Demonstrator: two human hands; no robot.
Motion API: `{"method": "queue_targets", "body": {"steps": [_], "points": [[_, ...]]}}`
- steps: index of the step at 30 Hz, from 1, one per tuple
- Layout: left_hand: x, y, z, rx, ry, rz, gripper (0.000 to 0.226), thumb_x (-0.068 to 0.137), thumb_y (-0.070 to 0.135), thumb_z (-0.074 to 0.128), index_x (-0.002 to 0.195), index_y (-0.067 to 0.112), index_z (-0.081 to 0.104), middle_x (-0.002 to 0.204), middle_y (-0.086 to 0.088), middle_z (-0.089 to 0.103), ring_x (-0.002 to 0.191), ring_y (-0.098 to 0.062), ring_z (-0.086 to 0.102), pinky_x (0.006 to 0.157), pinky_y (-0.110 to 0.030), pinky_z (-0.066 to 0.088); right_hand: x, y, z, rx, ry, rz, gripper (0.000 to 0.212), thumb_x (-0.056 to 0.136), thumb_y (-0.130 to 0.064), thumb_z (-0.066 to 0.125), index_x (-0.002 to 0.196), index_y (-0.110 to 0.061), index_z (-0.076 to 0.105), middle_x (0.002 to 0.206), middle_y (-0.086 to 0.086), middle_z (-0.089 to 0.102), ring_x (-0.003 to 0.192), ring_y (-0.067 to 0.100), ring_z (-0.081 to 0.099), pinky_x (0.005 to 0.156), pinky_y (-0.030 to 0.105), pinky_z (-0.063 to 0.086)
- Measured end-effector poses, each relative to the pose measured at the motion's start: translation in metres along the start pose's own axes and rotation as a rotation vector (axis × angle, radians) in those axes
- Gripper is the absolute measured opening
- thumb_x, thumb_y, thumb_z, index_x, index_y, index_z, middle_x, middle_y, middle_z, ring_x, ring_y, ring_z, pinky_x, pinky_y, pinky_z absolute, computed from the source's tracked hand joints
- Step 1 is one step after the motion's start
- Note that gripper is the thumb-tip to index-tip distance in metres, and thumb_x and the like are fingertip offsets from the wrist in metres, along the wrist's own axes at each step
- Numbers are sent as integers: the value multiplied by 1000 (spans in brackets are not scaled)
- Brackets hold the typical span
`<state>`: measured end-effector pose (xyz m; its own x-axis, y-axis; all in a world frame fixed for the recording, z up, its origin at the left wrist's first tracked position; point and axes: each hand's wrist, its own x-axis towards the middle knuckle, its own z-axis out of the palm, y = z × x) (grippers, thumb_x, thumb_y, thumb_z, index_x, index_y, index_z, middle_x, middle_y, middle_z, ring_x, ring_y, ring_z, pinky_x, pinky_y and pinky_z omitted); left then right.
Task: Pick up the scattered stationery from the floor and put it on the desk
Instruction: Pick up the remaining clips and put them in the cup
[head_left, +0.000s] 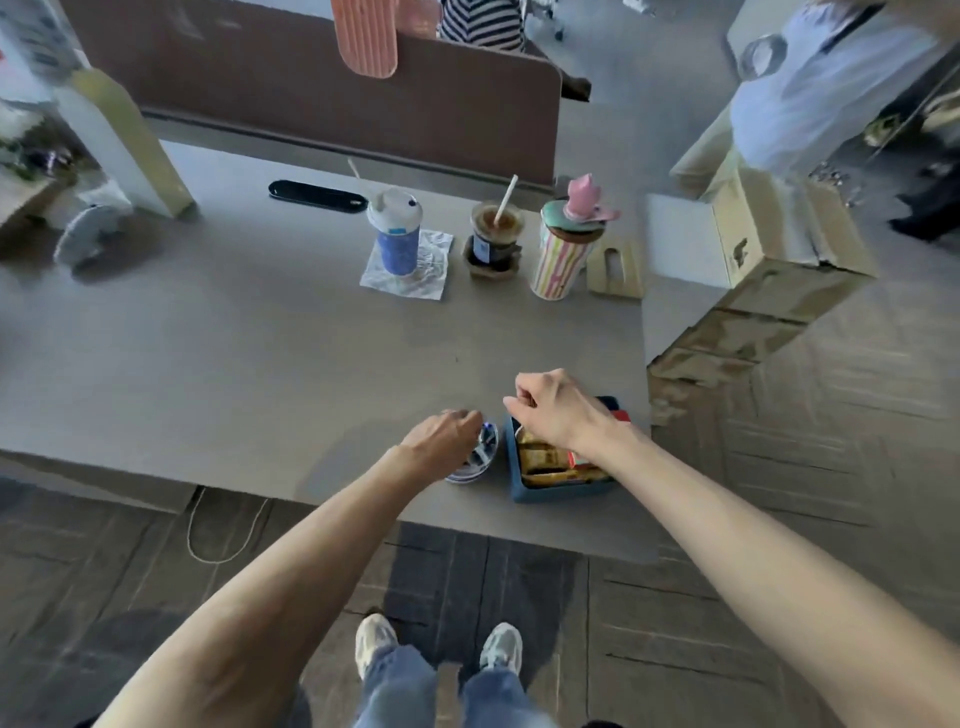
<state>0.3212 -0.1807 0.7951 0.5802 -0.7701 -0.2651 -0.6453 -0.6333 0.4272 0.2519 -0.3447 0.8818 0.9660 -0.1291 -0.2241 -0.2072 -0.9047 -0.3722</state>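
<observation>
The left forearm (291, 561) and the right forearm (753, 519), both bare, stretch forward and draw close together. The left hand (441, 441) is palm down, its fingers bent downward and mostly hidden behind the knuckles. The right hand (556, 410) is just beside it and slightly ahead, fingers curled into a loose fist; whether either hand holds anything cannot be told.

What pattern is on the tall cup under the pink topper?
The tall cup has vertical pastel stripes, pink, yellow and green; head view.
</observation>
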Motion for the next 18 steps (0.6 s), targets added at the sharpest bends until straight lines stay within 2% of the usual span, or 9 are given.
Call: {"method": "queue_targets", "body": {"steps": [4,8,14,18], "points": [[-1,-9,-2,-97,41,111,28,84,4,58,112,5,54,101,-14,57,83,-34,59,71,-41,48,4,-4,-1,1,-29,18,37,97,-30,51,64,-17,38,64,1,50,60,20,50,55,29,38],[-7,-14,-4,-217,115,129,28,87,8,56,115,10,56,101,-9,66,82,-30,62,69,-36,50,6,-12,2,-14,-53,6,36,96,-29,51,64,-21,38,66,1,51,62,20,51,53,27,37],[-23,-19,-8,-480,155,19,26,89,8,52,111,16,62,99,4,71,88,-17,66,79,-30,52,16,-24,12,-15,-113,29,33,93,-31,54,65,-19,42,70,4,54,67,26,54,58,29,37],[-35,-30,-10,-504,232,-52,20,92,14,52,107,16,65,97,1,71,88,-19,66,82,-34,52,25,-32,23,-31,-156,55,31,92,-32,56,67,-18,45,77,7,59,72,28,55,62,30,39]]}}
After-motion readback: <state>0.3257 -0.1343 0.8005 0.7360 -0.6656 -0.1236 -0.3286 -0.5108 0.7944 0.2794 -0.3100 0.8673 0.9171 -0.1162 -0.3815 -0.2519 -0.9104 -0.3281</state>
